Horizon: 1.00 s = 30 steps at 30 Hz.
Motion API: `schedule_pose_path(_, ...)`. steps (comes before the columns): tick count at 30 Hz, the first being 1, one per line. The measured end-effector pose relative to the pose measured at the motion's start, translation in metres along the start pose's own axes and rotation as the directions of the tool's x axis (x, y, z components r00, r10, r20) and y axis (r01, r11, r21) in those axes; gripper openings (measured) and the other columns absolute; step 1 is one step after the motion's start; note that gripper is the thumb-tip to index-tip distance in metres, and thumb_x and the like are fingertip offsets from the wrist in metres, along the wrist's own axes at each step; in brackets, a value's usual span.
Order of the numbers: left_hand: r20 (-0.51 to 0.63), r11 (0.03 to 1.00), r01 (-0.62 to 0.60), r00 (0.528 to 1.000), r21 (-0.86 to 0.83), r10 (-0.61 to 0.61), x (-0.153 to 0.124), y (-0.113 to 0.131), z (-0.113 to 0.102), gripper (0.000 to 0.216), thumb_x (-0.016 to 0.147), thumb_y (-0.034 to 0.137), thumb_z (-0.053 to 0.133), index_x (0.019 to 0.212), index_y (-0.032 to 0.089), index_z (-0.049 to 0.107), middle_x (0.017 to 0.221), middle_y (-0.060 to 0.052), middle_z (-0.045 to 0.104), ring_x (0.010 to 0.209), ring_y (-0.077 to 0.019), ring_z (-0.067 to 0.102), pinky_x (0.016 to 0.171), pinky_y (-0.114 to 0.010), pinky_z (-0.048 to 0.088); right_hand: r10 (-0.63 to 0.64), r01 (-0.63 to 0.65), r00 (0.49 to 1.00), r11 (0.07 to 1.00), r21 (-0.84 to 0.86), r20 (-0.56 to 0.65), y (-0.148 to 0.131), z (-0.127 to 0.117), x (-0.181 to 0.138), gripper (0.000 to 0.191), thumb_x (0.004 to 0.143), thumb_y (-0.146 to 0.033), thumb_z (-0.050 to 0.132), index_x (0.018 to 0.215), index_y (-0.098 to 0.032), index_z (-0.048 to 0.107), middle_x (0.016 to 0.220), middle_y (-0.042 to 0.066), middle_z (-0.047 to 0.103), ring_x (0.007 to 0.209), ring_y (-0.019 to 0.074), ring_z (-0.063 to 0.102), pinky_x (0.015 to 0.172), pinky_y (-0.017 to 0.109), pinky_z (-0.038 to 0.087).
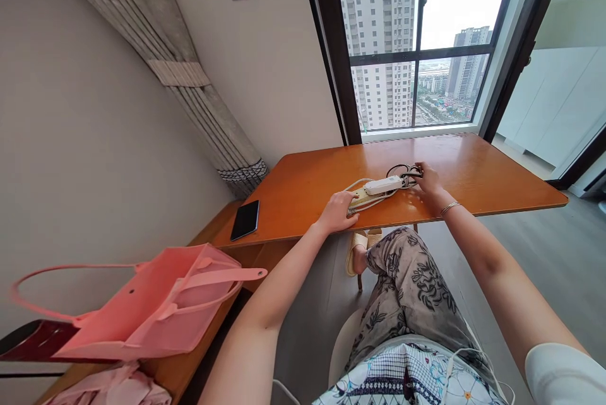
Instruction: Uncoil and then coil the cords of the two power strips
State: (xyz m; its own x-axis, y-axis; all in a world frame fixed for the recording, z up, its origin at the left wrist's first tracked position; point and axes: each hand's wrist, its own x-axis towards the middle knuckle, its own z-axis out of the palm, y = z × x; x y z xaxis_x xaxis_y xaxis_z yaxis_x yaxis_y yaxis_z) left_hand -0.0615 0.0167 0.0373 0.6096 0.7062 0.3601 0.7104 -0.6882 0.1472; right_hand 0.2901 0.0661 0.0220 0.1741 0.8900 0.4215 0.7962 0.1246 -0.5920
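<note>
Left hand (pixel 337 211): near the centre of the frame, thumb and fingers gripping the left end of a long cream plastic power strip (pixel 360 198).
Right hand (pixel 428 179): right of centre, fingers curled around a looped bundle of grey and black cables (pixel 408 176); a thin metallic bracelet (pixel 449 208) circles the wrist.
Power strip: right of centre, on the glossy orange-brown wooden table (pixel 303 184), near its front edge, pale cable alongside.
White block: an oblong white plastic block (pixel 382 186), between the hands, overlapping the strip's right part in this view.
Black device: a flat rectangular black device (pixel 245 220), left of centre, on the table's left end.
Bag: a pink open-topped handbag (pixel 156 310), lower left, well apart from both hands.
</note>
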Motion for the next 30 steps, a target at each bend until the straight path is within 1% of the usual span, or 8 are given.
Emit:
schedule_pose_path(4, -0.118, 1.000, 0.010, 0.993, 0.001, -0.010, 0.010, 0.017, 0.008, 0.041, 0.089, 0.033, 0.055, 0.127, 0.018, 0.056, 0.134, -0.014, 0.060, 0.130, -0.0313, 0.052, 0.112, -0.049, 0.039, 0.094, -0.094, 0.996, 0.994, -0.055, -0.004, -0.009, -0.012, -0.004, 0.033, 0.085, -0.038, 0.070, 0.112, -0.019, 0.068, 0.106, 0.011, 0.076, 0.096, 0.0244, 0.071, 0.080, 0.032, 0.051)
schedule_pose_path(8, -0.140, 0.996, -0.037, 0.989, 0.086, 0.049, 0.029, 0.048, 0.020, 0.042, 0.091, 0.030, 0.056, 0.132, 0.020, 0.056, 0.144, -0.015, 0.054, 0.134, -0.0318, 0.050, 0.114, -0.051, 0.038, 0.149, -0.150, 0.989, 0.983, -0.107, -0.023, -0.024, -0.023, -0.008, 0.032, 0.084, -0.049, 0.067, 0.091, -0.018, 0.072, 0.091, 0.012, 0.077, 0.090, 0.0253, 0.070, 0.073, 0.031, 0.048)
schedule_pose_path(13, -0.085, 0.980, -0.080, 0.992, 0.183, 0.097, 0.054, 0.076, 0.037, 0.052, 0.087, 0.032, 0.064, 0.138, 0.022, 0.055, 0.158, -0.014, 0.042, 0.145, -0.0320, 0.040, 0.122, -0.051, 0.029, 0.240, -0.251, 0.968, 0.948, 0.193, 0.081, -0.031, -0.029, -0.007, 0.037, 0.075, -0.052, 0.076, 0.063, -0.019, 0.063, 0.065, 0.006, 0.071, 0.067, 0.0190, 0.065, 0.063, 0.028, 0.045)
schedule_pose_path(16, -0.066, 0.983, -0.046, 0.996, 0.179, 0.058, 0.063, 0.080, 0.043, 0.052, 0.088, 0.035, 0.064, 0.137, 0.021, 0.055, 0.161, -0.014, 0.038, 0.149, -0.0311, 0.035, 0.124, -0.051, 0.027, 0.248, -0.384, 0.917, 0.764, 0.519, 0.314, -0.030, -0.030, -0.008, 0.034, 0.071, -0.046, 0.083, 0.066, -0.017, 0.064, 0.062, 0.004, 0.069, 0.059, 0.0151, 0.061, 0.060, 0.027, 0.048)
schedule_pose_path(18, -0.069, 0.988, -0.014, 0.997, 0.151, 0.024, 0.067, 0.081, 0.045, 0.049, 0.091, 0.040, 0.061, 0.135, 0.020, 0.056, 0.161, -0.014, 0.039, 0.150, -0.0302, 0.034, 0.124, -0.051, 0.025, 0.156, -0.485, 0.855, 0.576, 0.658, 0.494, -0.030, -0.028, -0.011, 0.033, 0.072, -0.043, 0.084, 0.075, -0.015, 0.069, 0.069, 0.006, 0.072, 0.062, 0.0155, 0.064, 0.063, 0.027, 0.053)
schedule_pose_path(20, -0.087, 0.993, 0.021, 0.996, 0.114, -0.011, 0.071, 0.082, 0.048, 0.047, 0.093, 0.045, 0.057, 0.133, 0.020, 0.057, 0.160, -0.014, 0.041, 0.150, -0.0294, 0.034, 0.125, -0.053, 0.023, 0.062, -0.534, 0.822, 0.430, 0.728, 0.566, -0.033, -0.024, -0.015, 0.033, 0.075, -0.044, 0.083, 0.079, -0.014, 0.070, 0.073, 0.006, 0.073, 0.064, 0.0148, 0.065, 0.065, 0.027, 0.055)
schedule_pose_path(24, -0.158, 0.992, 0.118, 0.981, 0.038, -0.111, 0.081, 0.088, 0.052, 0.038, 0.094, 0.041, 0.057, 0.124, 0.018, 0.061, 0.154, -0.015, 0.048, 0.146, -0.0297, 0.040, 0.124, -0.052, 0.024, 0.027, -0.495, 0.855, 0.338, 0.801, 0.517, -0.040, -0.016, -0.021, 0.042, 0.075, -0.055, 0.080, 0.069, -0.016, 0.066, 0.064, 0.001, 0.068, 0.056, 0.0107, 0.059, 0.056, 0.022, 0.049)
schedule_pose_path(30, -0.284, 0.973, 0.170, 0.936, -0.154, -0.209, 0.094, 0.082, 0.051, 0.003, 0.085, 0.021, 0.065, 0.087, 0.020, 0.066, 0.141, -0.012, 0.059, 0.130, -0.0290, 0.054, 0.114, -0.047, 0.038, 0.173, -0.402, 0.916, 0.387, 0.830, 0.362, -0.037, -0.012, -0.017, 0.041, 0.078, -0.054, 0.078, 0.069, -0.015, 0.067, 0.060, 0.000, 0.063, 0.054, 0.0080, 0.052, 0.055, 0.021, 0.044)
